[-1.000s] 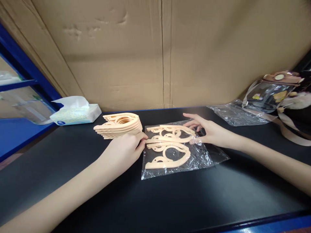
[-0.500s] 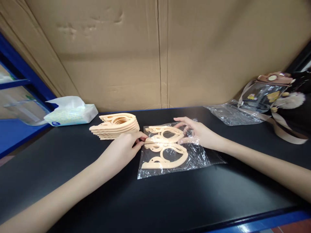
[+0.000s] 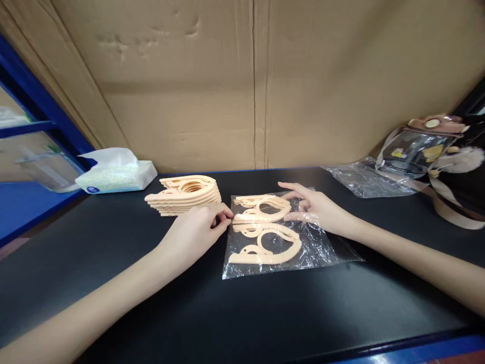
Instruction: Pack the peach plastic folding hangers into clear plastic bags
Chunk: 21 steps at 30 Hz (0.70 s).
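- Clear plastic bag [image 3: 324,247] lies flat on the black bench [image 3: 242,323], mid-view, with cream folding hangers inside: an upper hanger [image 3: 261,219] and a lower hanger [image 3: 257,259].
- Left hand [image 3: 200,222] rests at the bag's left edge, fingers curled, thumb close to the index; I cannot tell whether they pinch the film.
- Right hand [image 3: 318,210] is at the upper hanger's right end, index finger extended away from the thumb; whether the fingers grip the hanger, I cannot tell.
- Stack of matching hangers [image 3: 182,205] sits just behind the left hand.
- Tissue pack [image 3: 117,178] stands at the far left.
- Second plastic bag [image 3: 364,181] lies at the far right, beside a clear bottle [image 3: 419,149].
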Each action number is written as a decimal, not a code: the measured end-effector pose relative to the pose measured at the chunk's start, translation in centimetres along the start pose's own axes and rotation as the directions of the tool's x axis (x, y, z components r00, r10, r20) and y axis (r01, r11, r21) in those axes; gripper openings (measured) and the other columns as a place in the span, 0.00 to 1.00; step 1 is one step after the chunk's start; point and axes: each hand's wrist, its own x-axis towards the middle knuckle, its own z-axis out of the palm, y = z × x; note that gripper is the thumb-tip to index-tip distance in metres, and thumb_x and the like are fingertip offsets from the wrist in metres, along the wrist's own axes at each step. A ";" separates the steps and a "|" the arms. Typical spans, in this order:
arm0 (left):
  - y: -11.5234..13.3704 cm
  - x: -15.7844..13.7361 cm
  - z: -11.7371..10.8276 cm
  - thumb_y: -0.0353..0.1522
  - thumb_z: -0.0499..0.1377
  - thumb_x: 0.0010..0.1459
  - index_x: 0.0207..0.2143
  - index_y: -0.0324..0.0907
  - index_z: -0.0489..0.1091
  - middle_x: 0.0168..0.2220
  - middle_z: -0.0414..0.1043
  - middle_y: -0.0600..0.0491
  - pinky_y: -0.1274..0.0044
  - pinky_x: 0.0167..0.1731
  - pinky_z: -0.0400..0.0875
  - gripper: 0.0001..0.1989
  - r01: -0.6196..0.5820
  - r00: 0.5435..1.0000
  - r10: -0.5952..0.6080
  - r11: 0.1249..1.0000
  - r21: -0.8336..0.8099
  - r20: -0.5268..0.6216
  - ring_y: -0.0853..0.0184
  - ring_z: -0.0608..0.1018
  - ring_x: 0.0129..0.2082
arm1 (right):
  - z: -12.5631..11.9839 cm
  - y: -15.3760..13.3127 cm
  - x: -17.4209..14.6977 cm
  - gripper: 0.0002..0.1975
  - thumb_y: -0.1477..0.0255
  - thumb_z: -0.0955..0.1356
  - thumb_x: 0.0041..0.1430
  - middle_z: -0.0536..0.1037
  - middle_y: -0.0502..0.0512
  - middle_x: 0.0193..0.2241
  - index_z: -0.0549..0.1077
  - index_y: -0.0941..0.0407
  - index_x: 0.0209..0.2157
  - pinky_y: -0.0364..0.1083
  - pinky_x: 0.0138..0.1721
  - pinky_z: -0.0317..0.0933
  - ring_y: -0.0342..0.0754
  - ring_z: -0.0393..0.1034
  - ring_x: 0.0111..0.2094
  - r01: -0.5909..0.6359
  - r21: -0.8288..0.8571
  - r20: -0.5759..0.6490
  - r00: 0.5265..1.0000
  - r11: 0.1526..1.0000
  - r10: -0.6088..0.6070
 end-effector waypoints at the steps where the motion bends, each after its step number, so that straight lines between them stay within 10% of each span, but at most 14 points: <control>1: 0.1 -0.1 -0.1 0.35 0.53 0.58 0.38 0.46 0.74 0.30 0.75 0.56 0.76 0.26 0.62 0.10 0.021 1.000 -0.021 1.000 -0.008 0.010 0.64 0.75 0.30 | 0.0 0.1 0.0 0.38 0.60 0.72 0.52 0.72 0.56 0.52 0.56 0.46 0.62 0.46 0.28 0.61 0.38 0.60 0.21 -0.001 -0.001 -0.008 1.000 1.000 0.001; 13: 0.3 -0.3 0.0 0.39 0.53 0.58 0.40 0.49 0.76 0.32 0.77 0.57 0.76 0.26 0.63 0.13 0.059 0.998 -0.059 0.995 -0.085 0.000 0.65 0.74 0.28 | 0.4 -0.4 -0.1 0.33 0.60 0.71 0.54 0.74 0.55 0.50 0.60 0.50 0.59 0.45 0.27 0.59 0.38 0.58 0.19 0.022 -0.055 -0.033 0.999 0.998 -0.024; 21: 1.2 -0.6 -1.0 0.36 0.51 0.62 0.38 0.45 0.73 0.37 0.77 0.54 0.75 0.29 0.67 0.12 -0.081 0.946 0.124 0.985 0.152 -0.300 0.62 0.77 0.35 | 0.5 -0.5 -0.3 0.30 0.60 0.70 0.56 0.76 0.54 0.48 0.62 0.52 0.57 0.45 0.25 0.57 0.38 0.58 0.19 0.059 -0.132 -0.056 0.996 0.990 -0.067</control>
